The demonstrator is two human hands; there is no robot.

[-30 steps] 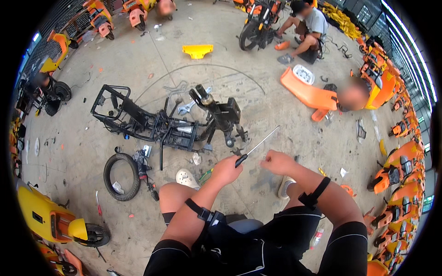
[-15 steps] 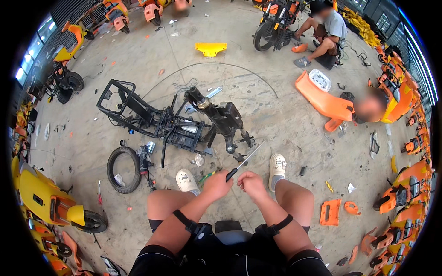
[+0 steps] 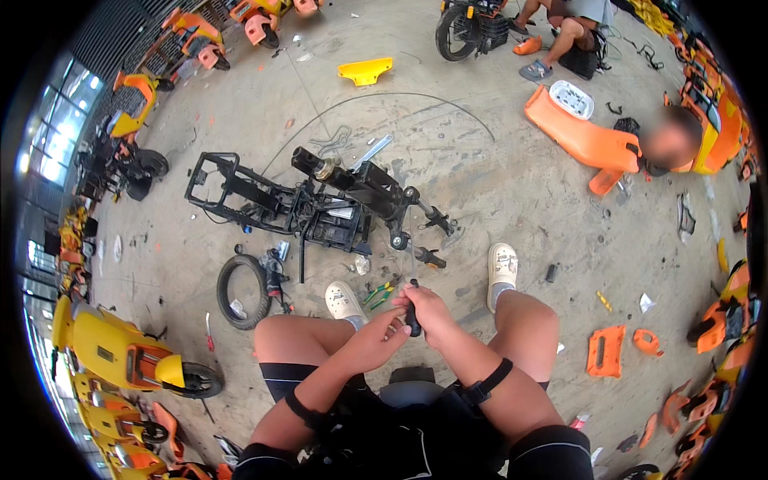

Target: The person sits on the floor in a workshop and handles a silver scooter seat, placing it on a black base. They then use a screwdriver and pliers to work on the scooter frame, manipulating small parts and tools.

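Note:
A screwdriver (image 3: 413,314) with a black handle stands upright in view, its thin shaft pointing away from me toward the front fork (image 3: 376,196) of a bare black scooter frame (image 3: 276,212). My right hand (image 3: 433,310) is closed around the handle. Just left of it, my left hand (image 3: 376,342) has its fingers loosely bent and apart, close to the handle's lower end, with nothing seen in them. Whether the shaft's tip touches the fork's lower end I cannot tell. Green-handled pliers (image 3: 379,294) lie on the floor beyond my hands.
A loose tyre (image 3: 243,292) lies left of my feet. An orange body panel (image 3: 580,136) and white tray (image 3: 571,99) lie at far right, near another person (image 3: 564,36) sitting low. A yellow panel (image 3: 365,71) lies ahead; a yellow scooter (image 3: 120,344) stands at left.
The screwdriver has passed from my left hand to my right, and its shaft has swung from slanting right to pointing straight ahead. My left hand has moved down and loosened. The view has shifted slightly.

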